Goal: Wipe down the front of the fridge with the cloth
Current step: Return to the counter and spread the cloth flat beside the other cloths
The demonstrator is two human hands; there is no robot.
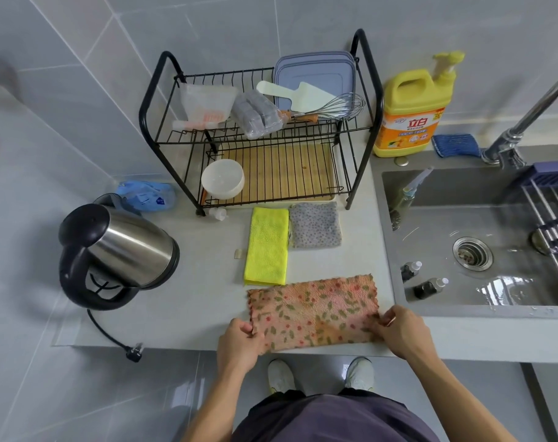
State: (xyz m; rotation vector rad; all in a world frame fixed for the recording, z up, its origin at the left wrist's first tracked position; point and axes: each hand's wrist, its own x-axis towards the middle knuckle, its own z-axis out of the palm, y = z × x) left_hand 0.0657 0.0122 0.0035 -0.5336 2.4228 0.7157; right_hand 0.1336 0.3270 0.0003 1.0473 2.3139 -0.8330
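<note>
Centrally, left hand (239,341) and right hand (398,330) are pinching the floral cloth's (312,311) near corners, seemingly spreading it for folding.

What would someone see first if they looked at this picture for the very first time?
Probably the flowered cloth, spread at the near edge of the counter, with the left hand and right hand pinching its ends. Next come the bright yellow cloth just behind it, the shiny kettle on the left, and the yellow soap bottle beside the sink.
</note>
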